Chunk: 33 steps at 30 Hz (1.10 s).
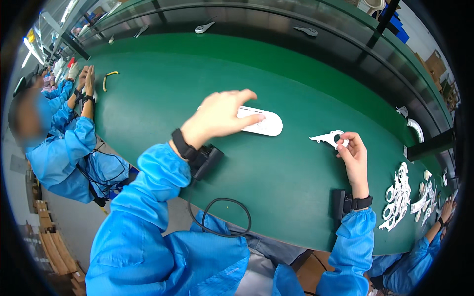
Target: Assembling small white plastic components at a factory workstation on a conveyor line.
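Note:
A long white plastic cover [269, 124] with a rounded end and a patch of small holes lies on the green table. Over its left part reaches my left hand [217, 114], thumb and forefinger spread apart. The hand hides that end of the cover, and whether it touches the cover I cannot tell. To the right, my right hand [353, 150] pinches a white plastic part [326, 137] by its ring-shaped end. The part's narrow arm points left, held just above or at the table surface.
White ring-ended parts [396, 197] are heaped at the right, with smaller pieces beyond them. Yellow-handled pliers [107, 80] lie far left. A dark conveyor [247, 27] with several white parts runs along the back. Co-workers in blue sit at left [64, 143] and lower right. A black cable [222, 200] loops near me.

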Available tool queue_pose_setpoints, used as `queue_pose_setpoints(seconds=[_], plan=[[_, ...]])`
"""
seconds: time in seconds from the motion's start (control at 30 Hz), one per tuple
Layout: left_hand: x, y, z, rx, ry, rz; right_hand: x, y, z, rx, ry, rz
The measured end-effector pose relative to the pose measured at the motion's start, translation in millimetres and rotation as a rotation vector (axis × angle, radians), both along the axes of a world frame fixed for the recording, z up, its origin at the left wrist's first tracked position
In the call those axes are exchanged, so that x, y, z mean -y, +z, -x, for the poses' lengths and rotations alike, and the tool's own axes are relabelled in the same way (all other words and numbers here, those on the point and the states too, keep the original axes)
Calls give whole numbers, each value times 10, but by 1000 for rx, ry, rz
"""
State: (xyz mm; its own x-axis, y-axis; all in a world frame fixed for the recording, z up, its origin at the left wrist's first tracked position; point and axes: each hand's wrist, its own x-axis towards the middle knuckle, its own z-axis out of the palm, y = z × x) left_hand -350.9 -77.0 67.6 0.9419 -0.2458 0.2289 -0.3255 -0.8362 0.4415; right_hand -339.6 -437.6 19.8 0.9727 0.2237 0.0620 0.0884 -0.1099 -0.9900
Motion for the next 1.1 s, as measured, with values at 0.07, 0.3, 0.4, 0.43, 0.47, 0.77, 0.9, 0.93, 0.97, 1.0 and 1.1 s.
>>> queue_pose_setpoints(seconds=[0.07, 0.3, 0.4, 0.43, 0.47, 0.77, 0.9, 0.93, 0.97, 1.0, 1.1], plan=[[-15, -107, 59, 2, 72, -149, -38, -11, -19, -15, 54, -21], [231, -335, 36, 148, 72, -66, 420, -219, 52, 44, -4, 120], [209, -277, 75, 142, 78, -35, 379, -229, -48, 83, 65, 145], [234, -276, 81, 157, 78, -45, 390, -255, -38, 117, 72, 147], [226, -270, 86, 171, 78, -54, 317, -215, -32, 150, 78, 151], [201, -225, 139, 124, 38, -71, 155, 154, 95, 5, 10, 331], [241, -275, 154, 168, 17, -54, 282, 92, 123, -31, 88, 328], [270, -279, 146, 154, 17, -48, 363, 29, 93, -31, 68, 350], [292, -289, 133, 140, 12, -36, 472, -130, -2, 26, 62, 320], [263, -286, 133, 122, 22, -56, 565, -259, -28, 76, 66, 298], [215, -234, 144, 93, -19, -39, 452, -172, 37, 159, 12, 314]])
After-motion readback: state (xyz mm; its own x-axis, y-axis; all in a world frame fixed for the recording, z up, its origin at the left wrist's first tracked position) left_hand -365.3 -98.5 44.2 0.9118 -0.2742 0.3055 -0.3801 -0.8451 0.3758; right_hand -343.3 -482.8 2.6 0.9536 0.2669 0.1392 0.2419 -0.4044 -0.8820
